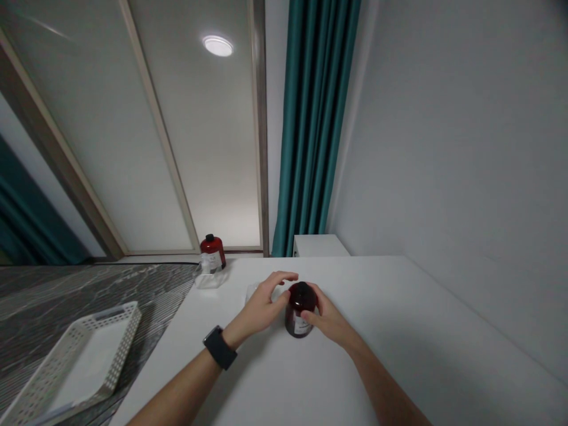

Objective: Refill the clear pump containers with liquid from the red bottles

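A dark red bottle [298,322] with a black cap and a pale label is in the middle of the white table [266,378]. My right hand [327,316] is closed around its right side, with the thumb across the front by the label. On the left, my left hand [265,302] has its fingers stretched and apart near the cap. Its thumb reaches the bottle's left shoulder; whether it touches, I cannot tell. A clear plastic item [251,291] is partly hidden behind my left hand.
At the table's far left corner, a second red bottle [213,253] with a black cap stands by a clear plastic tray [212,279]. A white perforated basket [116,349] is lower left, beside the table. A white cabinet [320,245] and a teal curtain [317,118] are behind.
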`<state>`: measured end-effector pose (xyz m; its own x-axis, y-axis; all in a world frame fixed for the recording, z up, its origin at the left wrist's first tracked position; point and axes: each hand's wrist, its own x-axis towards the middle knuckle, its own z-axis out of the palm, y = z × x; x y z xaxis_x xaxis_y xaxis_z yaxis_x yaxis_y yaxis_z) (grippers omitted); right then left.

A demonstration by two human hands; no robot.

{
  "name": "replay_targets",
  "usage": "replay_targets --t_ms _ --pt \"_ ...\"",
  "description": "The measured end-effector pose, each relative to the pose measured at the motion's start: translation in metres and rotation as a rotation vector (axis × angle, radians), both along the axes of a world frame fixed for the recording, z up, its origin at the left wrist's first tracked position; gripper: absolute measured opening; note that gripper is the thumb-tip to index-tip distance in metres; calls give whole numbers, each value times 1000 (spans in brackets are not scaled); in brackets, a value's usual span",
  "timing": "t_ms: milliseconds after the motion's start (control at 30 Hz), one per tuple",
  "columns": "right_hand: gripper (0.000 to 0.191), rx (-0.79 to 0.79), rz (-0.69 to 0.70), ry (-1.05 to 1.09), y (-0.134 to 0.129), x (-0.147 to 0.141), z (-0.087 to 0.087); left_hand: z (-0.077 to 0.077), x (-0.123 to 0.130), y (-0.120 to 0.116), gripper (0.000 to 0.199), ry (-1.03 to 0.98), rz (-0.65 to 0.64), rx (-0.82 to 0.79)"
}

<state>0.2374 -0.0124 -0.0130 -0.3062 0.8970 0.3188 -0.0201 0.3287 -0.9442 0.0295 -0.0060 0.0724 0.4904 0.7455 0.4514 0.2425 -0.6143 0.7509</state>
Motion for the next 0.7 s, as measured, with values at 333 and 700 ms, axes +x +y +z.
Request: replay_targets --t_ms 333,700 --pt "69 9 5 -6 -2 -1 5 -1 7 0 26 -28 57 38" --pt "69 1 3 -10 -1 -2 5 -2 8 0 23 -49 86 61"
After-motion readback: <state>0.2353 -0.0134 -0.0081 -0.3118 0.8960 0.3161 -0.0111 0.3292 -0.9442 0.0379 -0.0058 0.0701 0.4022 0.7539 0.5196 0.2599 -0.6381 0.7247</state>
